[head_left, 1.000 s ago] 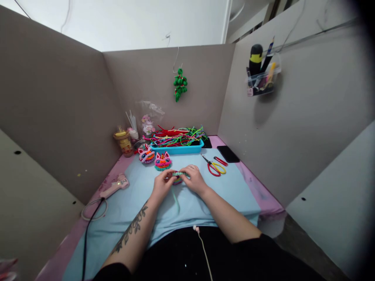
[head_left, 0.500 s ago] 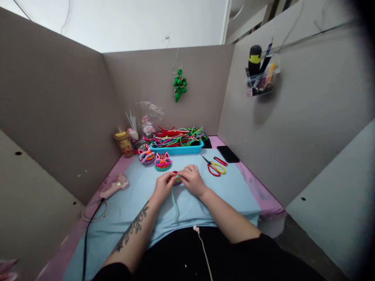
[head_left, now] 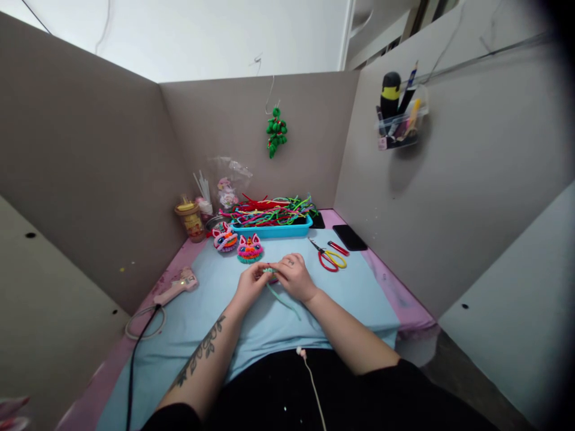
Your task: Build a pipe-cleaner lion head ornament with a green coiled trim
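Observation:
My left hand (head_left: 251, 283) and my right hand (head_left: 294, 277) meet at the middle of the blue cloth, fingertips pinched together. Between them is a small pipe-cleaner piece, largely covered by my fingers. A mint-green pipe cleaner (head_left: 284, 301) trails from it toward the lower right. Just beyond my left hand sit two finished-looking animal heads made of fuzzy pipe cleaners: one with a pink top and teal base (head_left: 250, 248), the other pink, orange and lilac (head_left: 224, 238).
A blue tray (head_left: 271, 230) piled with coloured pipe cleaners (head_left: 269, 209) stands at the back. Scissors (head_left: 330, 258), a red cutter (head_left: 338, 248) and a black phone (head_left: 349, 237) lie right. A pink glue gun (head_left: 177, 287) with its cord and a cup (head_left: 191, 221) are left.
The loose tail of the mint-green pipe cleaner has swung from hanging straight toward me to pointing lower right. My fingers have shifted slightly on the piece, and more green shows between them.

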Tool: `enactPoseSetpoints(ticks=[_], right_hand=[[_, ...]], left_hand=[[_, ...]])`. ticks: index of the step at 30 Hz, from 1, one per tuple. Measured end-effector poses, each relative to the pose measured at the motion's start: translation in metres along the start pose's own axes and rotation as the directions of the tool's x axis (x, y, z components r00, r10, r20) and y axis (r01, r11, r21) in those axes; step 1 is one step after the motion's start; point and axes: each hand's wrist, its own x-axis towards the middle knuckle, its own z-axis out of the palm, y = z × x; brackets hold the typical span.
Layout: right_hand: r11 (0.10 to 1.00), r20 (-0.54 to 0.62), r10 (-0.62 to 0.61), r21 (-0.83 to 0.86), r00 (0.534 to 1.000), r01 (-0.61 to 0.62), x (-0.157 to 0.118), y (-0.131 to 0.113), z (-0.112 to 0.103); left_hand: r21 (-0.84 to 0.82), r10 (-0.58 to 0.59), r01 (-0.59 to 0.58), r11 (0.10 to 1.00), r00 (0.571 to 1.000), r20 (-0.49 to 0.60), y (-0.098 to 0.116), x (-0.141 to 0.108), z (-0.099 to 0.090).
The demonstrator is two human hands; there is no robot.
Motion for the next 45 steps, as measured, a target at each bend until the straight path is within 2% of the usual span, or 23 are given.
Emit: enactPoseSetpoints(ticks=[4, 8, 13, 17, 21, 25, 29, 31, 35, 40, 45], right_hand=[[0.992, 0.031, 0.081, 0.097, 0.996, -0.084, 0.0, -0.001, 0.0], [0.983, 0.071, 0.095, 0.153, 0.993, -0.105, 0.001, -0.002, 0.0], [0.979, 0.067, 0.126, 0.151, 0.99, -0.135, 0.002, -0.003, 0.001], [0.991, 0.062, 0.098, 0.087, 0.993, -0.103, 0.002, -0.004, 0.002], [0.999, 0.043, 0.045, -0.031, 0.998, -0.043, 0.002, -0.005, 0.001], [0.991, 0.042, -0.026, -0.129, 0.999, 0.031, 0.002, -0.008, 0.0], [0.99, 0.04, -0.03, -0.136, 0.999, 0.036, 0.002, -0.007, 0.0], [0.996, 0.038, -0.002, -0.084, 0.999, 0.005, 0.002, -0.005, 0.0], [0.984, 0.003, 0.104, 0.146, 0.995, -0.104, 0.003, 0.001, 0.0], [0.84, -0.055, 0.306, 0.485, 0.95, -0.242, 0.004, 0.008, 0.0], [0.739, -0.054, 0.468, 0.572, 0.882, -0.357, 0.003, 0.012, 0.001]], left_hand=[[0.069, 0.127, -0.123, 0.99, 0.991, -0.046, -0.003, -0.002, -0.001], [0.188, 0.293, -0.278, 0.942, 0.955, -0.056, 0.0, -0.003, -0.002], [0.216, 0.339, -0.323, 0.921, 0.94, -0.039, 0.002, -0.004, -0.002], [0.194, 0.252, -0.239, 0.952, 0.966, -0.049, 0.002, -0.004, -0.001], [0.069, 0.053, -0.048, 0.996, 0.996, -0.067, 0.0, -0.003, 0.001], [-0.08, -0.1, 0.096, 0.992, 0.994, -0.048, 0.0, 0.0, 0.003], [-0.232, -0.194, 0.191, 0.954, 0.981, 0.008, 0.001, 0.002, 0.004], [-0.282, -0.206, 0.197, 0.939, 0.979, 0.0, 0.001, 0.003, 0.002], [-0.374, -0.204, 0.142, 0.916, 0.97, -0.131, -0.001, 0.006, -0.005], [-0.432, -0.214, 0.111, 0.895, 0.957, -0.198, -0.004, 0.008, -0.012], [-0.423, -0.195, 0.104, 0.9, 0.964, -0.179, 0.0, 0.007, -0.014]])
